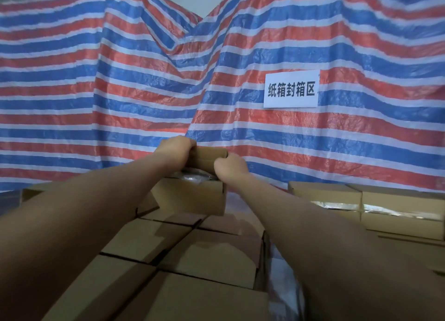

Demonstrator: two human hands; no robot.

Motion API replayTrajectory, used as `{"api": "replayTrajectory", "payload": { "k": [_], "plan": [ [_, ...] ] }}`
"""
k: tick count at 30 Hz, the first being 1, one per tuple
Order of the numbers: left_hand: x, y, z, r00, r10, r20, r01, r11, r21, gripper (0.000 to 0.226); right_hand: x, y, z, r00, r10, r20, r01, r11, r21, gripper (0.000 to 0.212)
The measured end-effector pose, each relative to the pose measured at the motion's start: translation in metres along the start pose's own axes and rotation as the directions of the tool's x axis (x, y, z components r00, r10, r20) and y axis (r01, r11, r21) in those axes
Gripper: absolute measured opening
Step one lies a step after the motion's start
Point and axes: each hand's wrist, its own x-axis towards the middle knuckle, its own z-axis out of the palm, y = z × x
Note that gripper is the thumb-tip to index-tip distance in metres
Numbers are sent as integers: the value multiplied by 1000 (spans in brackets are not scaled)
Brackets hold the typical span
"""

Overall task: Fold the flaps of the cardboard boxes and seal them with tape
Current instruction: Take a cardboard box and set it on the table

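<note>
Left hand [177, 149]: fingers curled over the raised flap [208, 158], at its 9 o'clock end.
Right hand [230, 168]: fingers clamped on the flap's 3 o'clock end.
Open box [192, 198]: centre, atop a stack of closed boxes [212, 255].
Taped boxes [385, 207]: 3 o'clock.
Striped tarp [120, 80]: 12 o'clock, bearing a white sign [291, 89].

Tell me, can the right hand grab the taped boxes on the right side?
Probably yes, once it lets go. The right hand is gripping the open box's flap, and nothing stands between it and the taped boxes nearby.
</note>
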Motion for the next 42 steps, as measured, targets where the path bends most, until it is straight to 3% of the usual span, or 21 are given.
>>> {"api": "replayTrajectory", "payload": {
  "k": [5, 8, 11, 14, 18, 25, 27, 30, 32, 36, 40, 42],
  "plan": [
    [-4, 47, -67, 999, 46, 2, -45, 991, -127, 16, -30, -33, -78, 994, 53, 96, -59, 996, 60, 62],
    [-14, 78, -103, 993, 98, 61, -87, 983, -161, 12, -59, -53, -126, 987, 97, 130, -101, 994, 28, 41],
    [-33, 110, -133, 972, 173, 156, -144, 973, -182, 13, -96, -60, -176, 960, 136, 243, -140, 990, 1, 42],
    [-60, 140, -157, 933, 225, 282, -190, 971, -147, 16, -134, -56, -225, 918, 212, 335, -224, 975, -1, 25],
    [-103, 191, -177, 840, 286, 462, -278, 957, -87, 20, -177, -37, -274, 869, 335, 364, -341, 939, -52, 25],
    [-166, 281, -170, 641, 346, 685, -297, 935, -194, 34, -247, 30, -331, 768, 527, 365, -522, 844, -119, 27],
    [-182, 304, -159, 582, 387, 715, -336, 915, -221, 31, -270, 57, -342, 773, 562, 294, -549, 825, -135, 23],
    [-208, 335, -138, 529, 423, 736, -363, 896, -254, 16, -305, 96, -357, 716, 613, 333, -615, 780, -115, 29],
    [-222, 348, -123, 539, 468, 700, -360, 880, -310, 18, -323, 114, -366, 701, 624, 346, -646, 760, -63, 29],
    [-234, 354, -108, 658, 524, 541, -377, 851, -366, 24, -341, 127, -374, 725, 588, 359, -644, 764, 47, 30],
    [-238, 346, -107, 720, 514, 466, -310, 839, -446, 21, -345, 121, -370, 726, 583, 365, -598, 797, -82, 44],
    [-239, 343, -114, 791, 501, 351, -301, 818, -489, 23, -347, 110, -367, 801, 544, 251, -510, 839, -188, 41]
  ]
}}
